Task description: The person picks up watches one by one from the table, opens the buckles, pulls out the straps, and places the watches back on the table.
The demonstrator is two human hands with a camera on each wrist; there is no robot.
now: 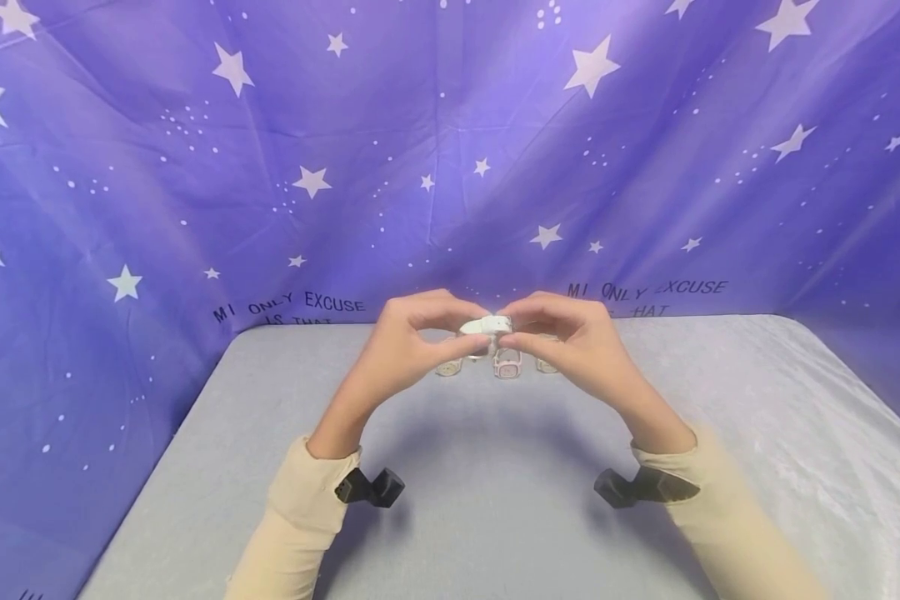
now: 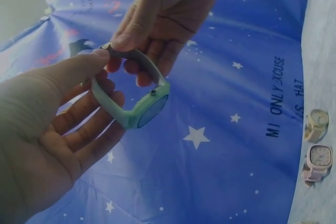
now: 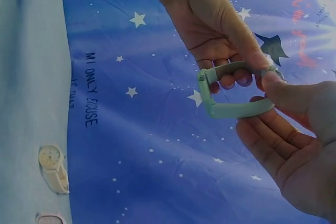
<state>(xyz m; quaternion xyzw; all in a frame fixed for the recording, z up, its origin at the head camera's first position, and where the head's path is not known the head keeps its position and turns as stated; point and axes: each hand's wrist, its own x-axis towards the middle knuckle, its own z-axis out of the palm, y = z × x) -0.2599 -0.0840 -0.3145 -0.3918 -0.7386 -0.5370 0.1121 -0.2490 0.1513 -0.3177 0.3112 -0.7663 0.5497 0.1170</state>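
Observation:
A mint-green wristwatch [image 1: 487, 325] is held up above the table between both hands, its strap bent into a loop. My left hand [image 1: 408, 337] pinches one strap end between thumb and fingers. On the other end, my right hand [image 1: 570, 337] has a similar pinch, and the two thumbs nearly meet at the buckle. In the left wrist view the watch case [image 2: 149, 109] hangs on the far side of the loop from the thumbs, with its crown showing. The thumbs partly hide the buckle.
Behind the hands, several other watches stand on the grey cloth-covered table [image 1: 480, 517], among them a pink square one [image 1: 507, 367] and a cream round one [image 3: 51, 157]. A purple star-patterned curtain [image 1: 390, 167] hangs along the table's back edge.

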